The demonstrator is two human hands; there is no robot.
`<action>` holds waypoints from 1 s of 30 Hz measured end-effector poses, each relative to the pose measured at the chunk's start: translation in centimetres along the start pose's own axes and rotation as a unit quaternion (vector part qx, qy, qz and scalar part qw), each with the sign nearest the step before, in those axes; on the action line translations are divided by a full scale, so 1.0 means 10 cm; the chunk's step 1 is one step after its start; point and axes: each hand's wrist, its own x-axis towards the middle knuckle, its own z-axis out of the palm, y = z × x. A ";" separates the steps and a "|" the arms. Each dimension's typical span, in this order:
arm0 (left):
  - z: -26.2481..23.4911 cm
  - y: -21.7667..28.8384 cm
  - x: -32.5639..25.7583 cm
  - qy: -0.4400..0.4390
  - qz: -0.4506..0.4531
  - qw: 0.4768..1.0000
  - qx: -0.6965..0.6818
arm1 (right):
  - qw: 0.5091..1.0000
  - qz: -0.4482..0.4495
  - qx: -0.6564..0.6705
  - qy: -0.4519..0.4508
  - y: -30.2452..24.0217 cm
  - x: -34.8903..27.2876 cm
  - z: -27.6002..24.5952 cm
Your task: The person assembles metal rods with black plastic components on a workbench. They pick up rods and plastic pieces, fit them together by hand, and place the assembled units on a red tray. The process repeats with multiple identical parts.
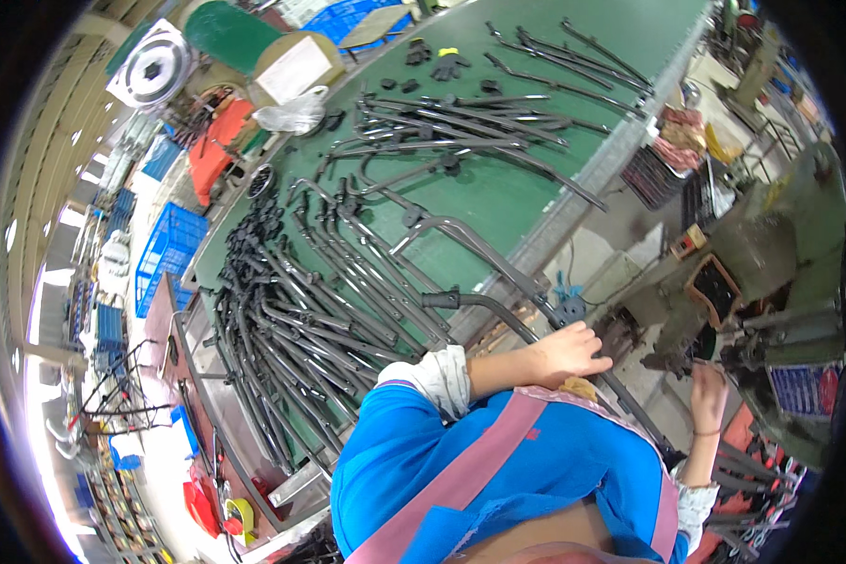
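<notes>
My left hand (pixel 566 353) is closed round a dark bent metal tube frame (pixel 484 246), just below a black plastic joint (pixel 571 309). The frame slants from over the green table down past my body toward the machine at the right. One arm of it ends in a black sleeve (pixel 442 299). My right hand (pixel 708 390) is raised at the green machine (pixel 761 362), its fingers together against a dark part. What those fingers hold is too small to make out.
On the green table (pixel 526 211) lie a dense pile of dark tubes (pixel 282 348), another heap of bent tubes (pixel 470 122) and a pair of gloves (pixel 449 65). Blue crates (pixel 169 258) stand at the left. A dark basket (pixel 653 179) holds cloths beyond the table's right edge.
</notes>
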 end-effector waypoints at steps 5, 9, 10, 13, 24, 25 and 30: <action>-0.05 -0.09 0.01 0.027 0.023 0.999 -0.041 | 0.934 0.172 0.062 -0.305 -0.51 -0.06 -0.20; -0.15 -0.07 0.08 0.002 -0.013 0.998 -0.068 | 0.934 0.125 0.076 -0.326 -1.31 -0.01 -0.05; -0.16 -0.07 0.12 -0.003 -0.017 0.997 -0.081 | 0.931 0.145 0.090 -0.322 -1.36 0.03 -0.01; -0.21 -0.10 0.16 0.014 0.000 0.997 -0.073 | 0.959 0.147 0.102 -0.218 -1.44 0.01 0.10; -0.52 -0.40 0.20 -0.066 -0.075 0.994 0.038 | 0.964 0.150 0.033 -0.216 -1.31 -0.44 -0.11; -0.41 -0.46 0.09 -0.085 -0.048 0.994 0.054 | 0.961 0.153 0.028 -0.230 -1.33 -0.45 -0.14; -0.22 -0.36 0.19 -0.148 -0.026 0.989 -0.004 | 0.969 0.162 0.040 -0.185 -1.21 -0.80 -0.34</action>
